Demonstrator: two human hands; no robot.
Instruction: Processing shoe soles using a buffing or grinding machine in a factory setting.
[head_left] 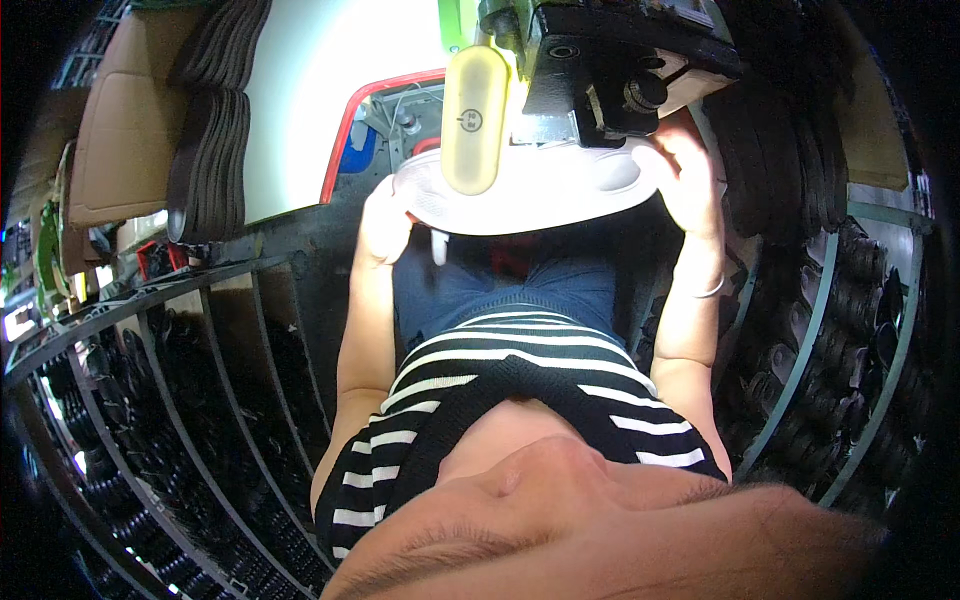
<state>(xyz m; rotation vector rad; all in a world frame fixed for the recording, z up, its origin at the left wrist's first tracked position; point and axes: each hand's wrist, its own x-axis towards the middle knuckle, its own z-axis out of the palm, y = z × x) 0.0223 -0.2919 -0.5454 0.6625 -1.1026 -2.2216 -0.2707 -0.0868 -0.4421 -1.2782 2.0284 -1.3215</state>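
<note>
A long white shoe sole (560,195) lies crosswise in front of my body, under the head of a black machine (600,75). My left hand (383,222) grips its left end, thumb along the near rim. At its right end, my right hand (690,175) holds the sole, the thumb against its side and the fingers partly hidden beside the machine head. A yellow lamp (474,120) hangs in front of the sole and covers part of it. Bright glare washes out the detail of the sole's surface.
A white worktop (295,110) with a red-edged cut-out (345,130) is at the left. Stacks of dark flat sole-shaped pieces (212,160) stand by it, with more (785,160) at the right. Metal racks (215,340) full of dark soles flank me on both sides.
</note>
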